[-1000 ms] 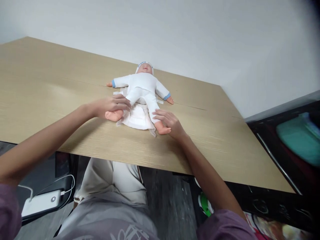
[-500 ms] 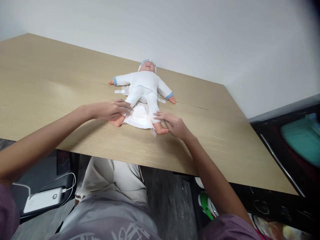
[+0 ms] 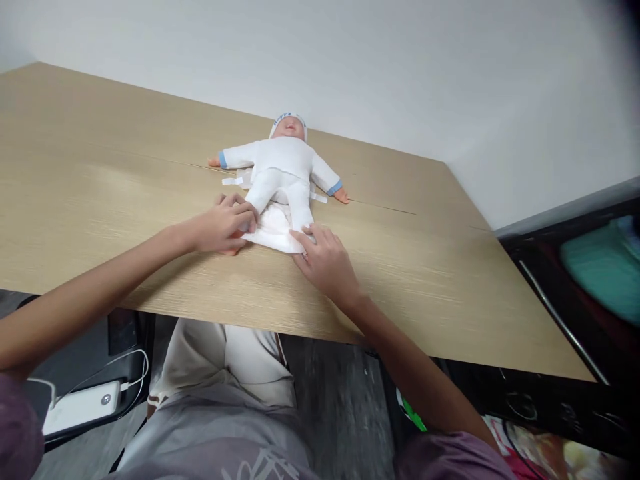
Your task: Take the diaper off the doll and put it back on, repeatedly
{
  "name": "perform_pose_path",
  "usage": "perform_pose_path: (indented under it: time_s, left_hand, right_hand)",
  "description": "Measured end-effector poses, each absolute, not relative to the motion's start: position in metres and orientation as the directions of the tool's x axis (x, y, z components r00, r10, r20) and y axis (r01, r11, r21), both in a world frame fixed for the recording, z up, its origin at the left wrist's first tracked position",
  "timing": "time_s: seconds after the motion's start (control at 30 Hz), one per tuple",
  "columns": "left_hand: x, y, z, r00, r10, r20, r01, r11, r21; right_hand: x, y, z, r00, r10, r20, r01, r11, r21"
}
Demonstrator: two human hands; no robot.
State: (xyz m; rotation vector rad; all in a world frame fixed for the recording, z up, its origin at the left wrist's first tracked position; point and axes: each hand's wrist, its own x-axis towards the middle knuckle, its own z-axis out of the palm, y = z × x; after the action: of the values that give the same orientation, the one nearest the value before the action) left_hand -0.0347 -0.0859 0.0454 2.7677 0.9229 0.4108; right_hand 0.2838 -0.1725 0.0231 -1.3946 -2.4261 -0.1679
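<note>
Basically both hands pinch the near edge of the diaper (image 3: 273, 233) under the doll (image 3: 280, 170), mid-table (image 3: 100, 200) — left hand (image 3: 223, 227) at its left corner, right hand (image 3: 325, 257) at the right. Best grip both corners evenly, keep cloth flat — no bunching.

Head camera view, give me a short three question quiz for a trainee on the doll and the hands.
1. True or false: the doll lies face up on the table.
2. What white thing lies under the doll's legs?
3. Which hand covers the doll's foot at the diaper's near edge: A left hand, B right hand, C both?

Key: 1 true. 2 an opened diaper. 3 C, each hand rests over one foot, fingers on the diaper.
</note>
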Motion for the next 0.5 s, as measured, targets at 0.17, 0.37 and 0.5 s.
perform_pose_path:
  time_s: [0.17,0.37,0.5]
  left_hand:
    - [-0.032,-0.073,0.067,0.687,0.692,0.222,0.551,-0.695,0.462]
    - [-0.009,-0.018,0.088,0.513,0.735,0.445,0.481,-0.675,0.560]
    - [0.007,0.040,0.088,0.432,0.797,0.422,0.426,-0.593,0.683]
  right_hand:
    - [0.293,-0.138,0.029,-0.330,0.857,0.397,0.861,0.445,-0.245]
    - [0.303,-0.067,0.046,-0.195,0.817,0.543,0.736,0.488,-0.469]
    - [0.308,-0.012,0.050,-0.120,0.814,0.568,0.715,0.468,-0.520]
